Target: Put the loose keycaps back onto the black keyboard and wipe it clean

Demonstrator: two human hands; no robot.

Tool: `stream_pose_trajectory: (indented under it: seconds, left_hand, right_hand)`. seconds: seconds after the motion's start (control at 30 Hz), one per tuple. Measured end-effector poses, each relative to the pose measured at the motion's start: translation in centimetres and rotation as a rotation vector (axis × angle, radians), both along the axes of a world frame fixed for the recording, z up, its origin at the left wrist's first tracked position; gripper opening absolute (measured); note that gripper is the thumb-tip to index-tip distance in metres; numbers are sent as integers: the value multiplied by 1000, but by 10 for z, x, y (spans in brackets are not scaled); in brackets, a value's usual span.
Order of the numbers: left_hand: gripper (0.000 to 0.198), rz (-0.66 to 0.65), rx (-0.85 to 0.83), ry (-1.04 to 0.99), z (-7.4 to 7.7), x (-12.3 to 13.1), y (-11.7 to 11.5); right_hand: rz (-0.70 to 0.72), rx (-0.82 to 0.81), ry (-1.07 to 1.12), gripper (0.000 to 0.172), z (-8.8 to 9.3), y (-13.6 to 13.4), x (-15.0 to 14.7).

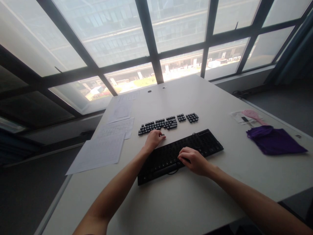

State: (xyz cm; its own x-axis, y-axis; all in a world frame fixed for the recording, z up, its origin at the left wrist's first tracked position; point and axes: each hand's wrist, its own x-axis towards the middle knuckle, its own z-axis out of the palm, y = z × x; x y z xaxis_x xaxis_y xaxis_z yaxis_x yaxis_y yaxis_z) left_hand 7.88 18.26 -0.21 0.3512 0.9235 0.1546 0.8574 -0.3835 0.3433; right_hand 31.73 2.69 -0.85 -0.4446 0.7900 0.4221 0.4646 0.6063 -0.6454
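Left hand (153,139) pinches an apparent keycap (162,134), probably light, hard, best held by its sides; right hand's (193,159) fingers bunch over the keyboard (164,159), grip unclear.

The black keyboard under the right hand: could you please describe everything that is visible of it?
The black keyboard is long and rectangular, and looks like plastic. Its key field is dark, with small pale dots, and seems largely without caps. A smooth strip runs along the near edge, and an outlined panel marks the far right corner. It lies flat and slanted on the white table, right end farther away. The right hand rests on it; whether the left arm touches it is unclear.
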Motion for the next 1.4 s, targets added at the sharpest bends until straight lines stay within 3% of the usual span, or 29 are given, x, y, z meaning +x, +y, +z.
stream_pose_trajectory:
  seconds: [0.13,0.37,0.8,1.4]
  left_hand:
    - [17,-5,15,11,3,-5,-3]
    - [11,-167,161,-31,4,-15,-12]
    - [7,-98,234,67,2,-2,18]
    - [9,-82,260,107,-1,-1,41]
  right_hand:
    - [-3,11,4,15,-1,0,0]
    - [11,-5,-2,16,-1,0,1]
    - [16,-27,6,16,1,1,2]
    - [31,-44,0,15,-1,1,4]
